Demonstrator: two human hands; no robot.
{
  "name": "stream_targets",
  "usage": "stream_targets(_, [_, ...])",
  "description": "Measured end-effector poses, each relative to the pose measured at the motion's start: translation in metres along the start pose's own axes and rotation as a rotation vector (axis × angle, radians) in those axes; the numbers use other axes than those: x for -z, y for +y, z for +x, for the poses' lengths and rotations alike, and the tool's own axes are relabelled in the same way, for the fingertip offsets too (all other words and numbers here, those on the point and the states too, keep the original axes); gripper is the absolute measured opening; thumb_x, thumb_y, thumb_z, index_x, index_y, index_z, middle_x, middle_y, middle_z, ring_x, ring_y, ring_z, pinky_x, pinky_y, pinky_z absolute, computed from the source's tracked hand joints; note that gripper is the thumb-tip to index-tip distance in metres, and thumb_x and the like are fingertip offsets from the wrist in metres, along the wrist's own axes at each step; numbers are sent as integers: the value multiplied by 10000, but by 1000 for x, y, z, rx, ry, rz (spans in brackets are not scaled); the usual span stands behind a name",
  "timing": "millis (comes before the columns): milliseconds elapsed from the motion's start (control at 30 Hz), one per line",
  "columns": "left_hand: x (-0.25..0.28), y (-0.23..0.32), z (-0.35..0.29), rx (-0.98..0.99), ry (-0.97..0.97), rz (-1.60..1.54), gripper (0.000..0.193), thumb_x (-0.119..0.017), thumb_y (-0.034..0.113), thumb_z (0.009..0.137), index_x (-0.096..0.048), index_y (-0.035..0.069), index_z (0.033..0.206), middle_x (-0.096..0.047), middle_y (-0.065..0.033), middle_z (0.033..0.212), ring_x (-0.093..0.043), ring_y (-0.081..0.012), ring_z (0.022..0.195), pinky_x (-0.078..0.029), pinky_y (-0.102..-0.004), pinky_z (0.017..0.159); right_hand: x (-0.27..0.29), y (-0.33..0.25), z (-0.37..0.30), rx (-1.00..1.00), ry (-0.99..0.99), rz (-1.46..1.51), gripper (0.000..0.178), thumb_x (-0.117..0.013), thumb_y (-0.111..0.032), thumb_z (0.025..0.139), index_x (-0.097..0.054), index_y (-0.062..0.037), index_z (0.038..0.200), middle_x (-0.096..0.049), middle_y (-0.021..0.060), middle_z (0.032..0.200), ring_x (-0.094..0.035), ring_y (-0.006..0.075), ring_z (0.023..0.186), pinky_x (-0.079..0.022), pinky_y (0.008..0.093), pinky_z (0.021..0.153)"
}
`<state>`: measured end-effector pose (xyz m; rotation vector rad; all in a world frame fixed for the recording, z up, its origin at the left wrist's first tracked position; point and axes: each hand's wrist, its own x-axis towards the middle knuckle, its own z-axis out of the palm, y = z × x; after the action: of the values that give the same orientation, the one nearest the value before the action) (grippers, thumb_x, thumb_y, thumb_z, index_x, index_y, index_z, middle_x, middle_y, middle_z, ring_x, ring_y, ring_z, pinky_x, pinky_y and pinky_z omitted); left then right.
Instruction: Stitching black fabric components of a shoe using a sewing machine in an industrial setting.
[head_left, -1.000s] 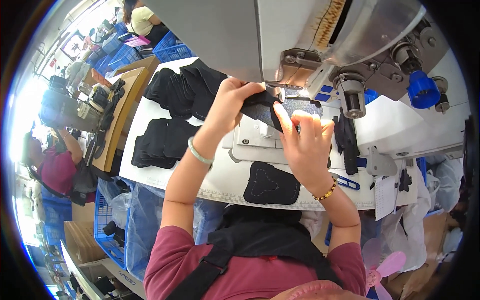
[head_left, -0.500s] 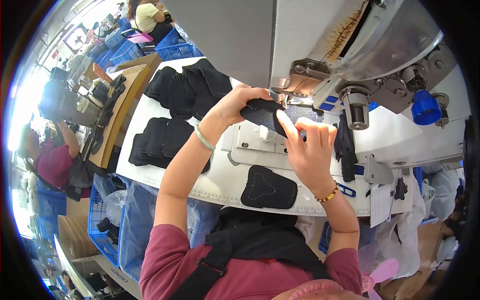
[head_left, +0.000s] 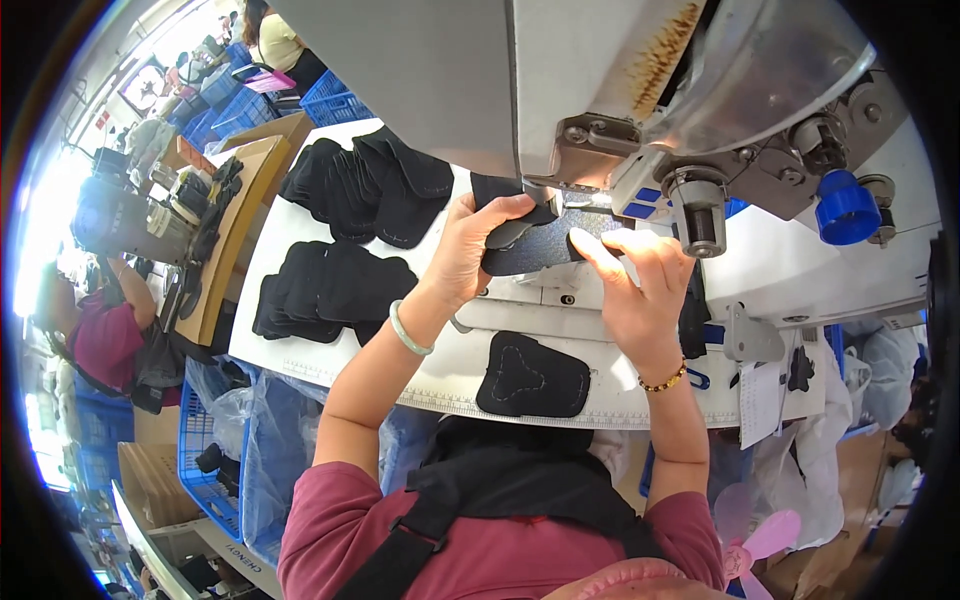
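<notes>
Under the head of a white sewing machine (head_left: pixel 596 150) lies a dark fabric piece (head_left: pixel 535 250), with another black layer folded above its left part. My left hand (head_left: pixel 462 250) is closed on its left end, thumb on top. At the right end, my right hand (head_left: pixel 645 290) pinches the edge between thumb and fingers. The needle area is partly hidden by the machine head. Nearer me, a single black fabric piece (head_left: pixel 535 375) with a light stitched outline lies flat on the white table (head_left: pixel 450 385).
Stacks of black pieces (head_left: pixel 365 185) lie at the table's far left, with another stack (head_left: pixel 330 290) nearer. Thread spools (head_left: pixel 695 210) and a blue knob (head_left: pixel 848 212) hang on the machine's right. Below left stands a blue basket (head_left: pixel 210 440). A pink fan (head_left: pixel 745 555) is low right.
The held fabric has turned flatter and shows more of its surface. My right hand has moved slightly right and down, its fingers now at the fabric's right end. The view has shifted slightly.
</notes>
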<state>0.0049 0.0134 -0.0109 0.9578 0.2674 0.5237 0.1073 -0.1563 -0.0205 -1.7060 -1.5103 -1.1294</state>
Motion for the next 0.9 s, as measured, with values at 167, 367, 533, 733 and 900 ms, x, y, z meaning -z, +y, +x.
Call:
stream_targets(167, [-7, -6, -10, -8, 117, -30, 155, -650, 103, 827, -638, -12, 931, -653, -68, 855, -652, -124, 740, -548, -265, 651, -1, 6, -2, -43, 2, 14, 377, -664, -10, 645, -727, -146, 991, -604, 2, 987, -560, 180, 903, -386, 308, 810])
stream_targets(367, [-15, -18, -18, -98, 138, -51, 127, -630, 89, 836, -637, -6, 920, -645, -39, 849, -628, -95, 737, -517, -242, 660, -7, 14, -9, -83, 54, 64, 283, -664, 22, 719, -693, -82, 981, -608, 35, 988, -571, 216, 886, -401, 327, 804])
stream_targets(533, [-19, -23, -21, -147, 162, -102, 112, -613, 95, 855, -648, 10, 918, -643, -11, 855, -605, -81, 735, -486, -230, 665, -3, -2, -10, -204, 120, 229, 196, -738, -80, 721, -627, -63, 881, -609, 66, 865, -569, 230, 775, -422, 337, 704])
stream_targets(733, [-34, -38, -28, -377, 221, -44, 72, -606, 71, 862, -643, 36, 913, -624, 3, 864, -574, -69, 761, -459, -217, 692, -4, -28, -8, -726, -151, 843, 286, -675, -251, 874, -641, 27, 816, -588, 37, 583, -504, 38, 489, -377, 196, 437])
stream_targets(900, [-45, -47, -34, -542, 326, 97, 62, -614, 64, 861, -613, 31, 914, -600, 8, 877, -548, -76, 758, -440, -227, 686, 3, -41, 1, -995, -256, 1147, 259, -666, -225, 881, -649, 31, 842, -612, 18, 629, -506, 29, 508, -399, 194, 452])
